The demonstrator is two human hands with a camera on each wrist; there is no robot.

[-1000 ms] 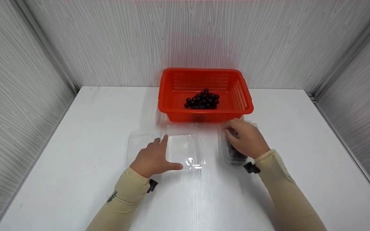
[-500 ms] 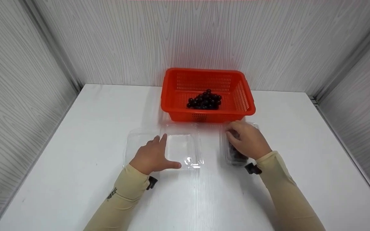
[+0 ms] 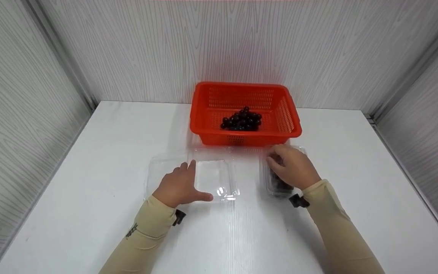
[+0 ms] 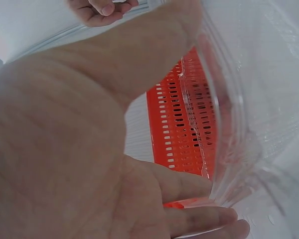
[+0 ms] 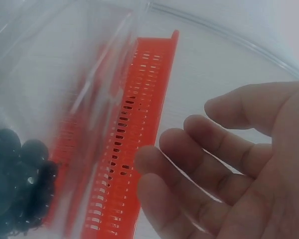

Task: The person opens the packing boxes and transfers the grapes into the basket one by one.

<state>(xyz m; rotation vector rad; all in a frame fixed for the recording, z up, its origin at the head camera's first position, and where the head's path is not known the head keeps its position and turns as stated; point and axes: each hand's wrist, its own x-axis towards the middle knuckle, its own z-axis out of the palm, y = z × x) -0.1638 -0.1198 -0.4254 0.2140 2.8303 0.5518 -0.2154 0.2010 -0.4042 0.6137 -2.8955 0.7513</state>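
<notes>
Barely shifted in the past second, suggesting a pause, the left hand [image 3: 179, 187] spreads its fingers at an open clear container [image 3: 212, 177]; the right hand [image 3: 294, 165], fingers loosely curled around nothing, is over boxed dark fruit [image 3: 281, 185].

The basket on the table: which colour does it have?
The basket is bright orange-red; the head view shows it best.

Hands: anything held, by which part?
Right hand: nothing. Left hand: fingers and thumb spread at the rim of the open clear clamshell; grip or touch can't be told.
</notes>
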